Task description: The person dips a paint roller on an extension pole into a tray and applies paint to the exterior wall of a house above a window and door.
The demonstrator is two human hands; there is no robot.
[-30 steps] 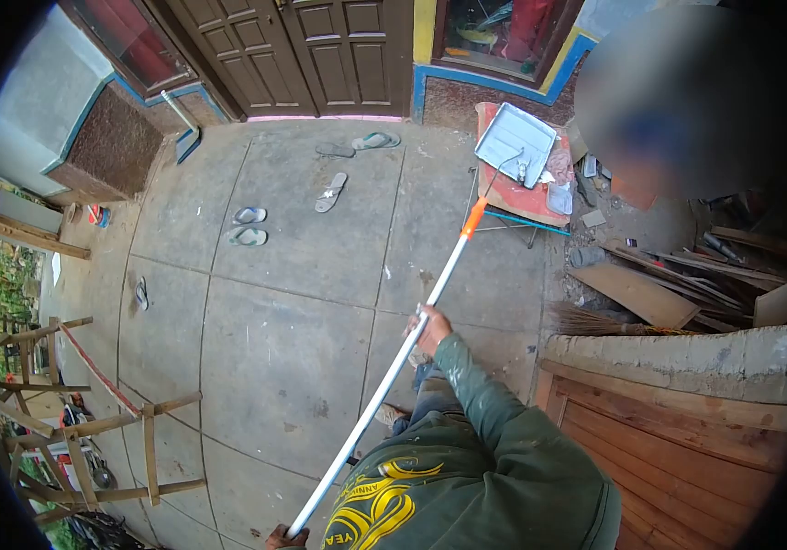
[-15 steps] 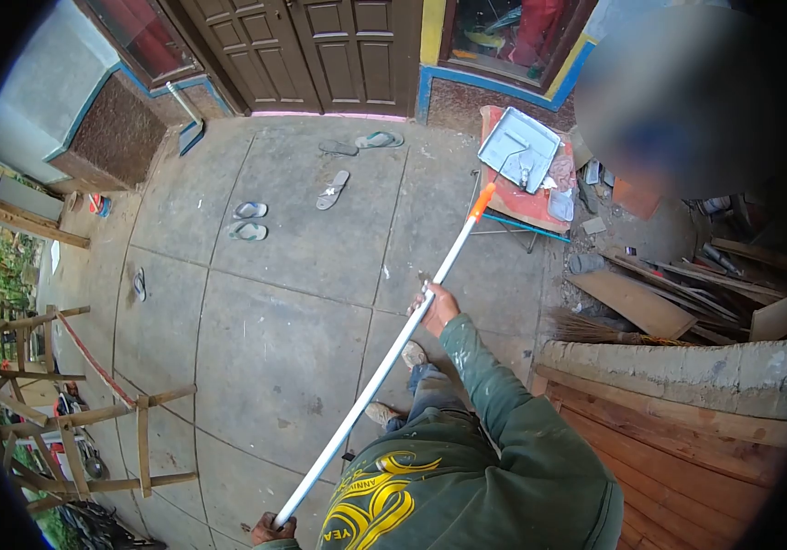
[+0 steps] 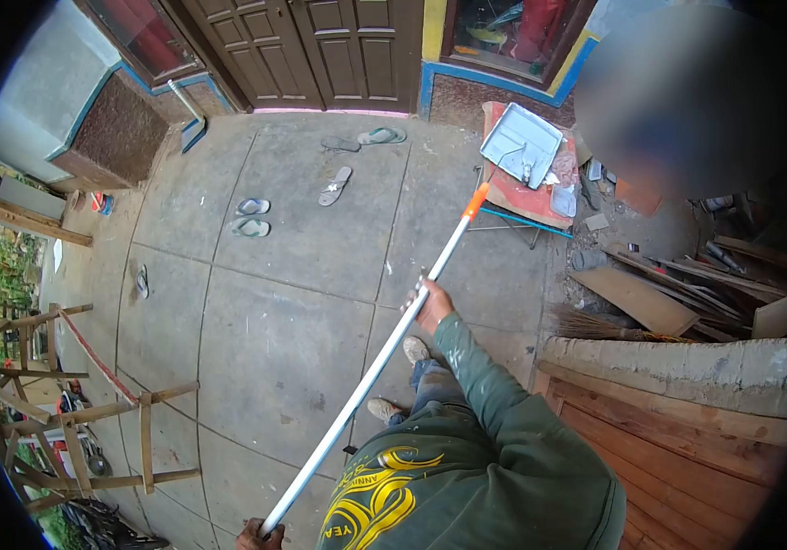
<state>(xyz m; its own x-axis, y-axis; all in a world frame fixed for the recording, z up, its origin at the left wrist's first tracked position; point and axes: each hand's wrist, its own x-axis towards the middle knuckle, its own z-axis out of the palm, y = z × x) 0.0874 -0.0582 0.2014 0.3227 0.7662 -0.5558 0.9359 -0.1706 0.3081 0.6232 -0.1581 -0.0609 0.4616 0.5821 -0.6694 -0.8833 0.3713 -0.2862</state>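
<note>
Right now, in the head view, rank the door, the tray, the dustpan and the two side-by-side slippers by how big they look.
1. Door, though cut off on top
2. Tray
3. Dustpan
4. Side-by-side slippers: these two look too alike to rank.

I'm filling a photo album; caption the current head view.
Left hand and right hand hold a white, orange-tipped pole aimed toward a tray.

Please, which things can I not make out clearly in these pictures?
All in the head view:
- Upper right: whatever lies behind the round grey blur.
- Left hand: partly cut off by the bottom edge.
- Shirt: full print wording, broken up by folds.
- Tray: whether it holds paint, too small to tell.
</note>
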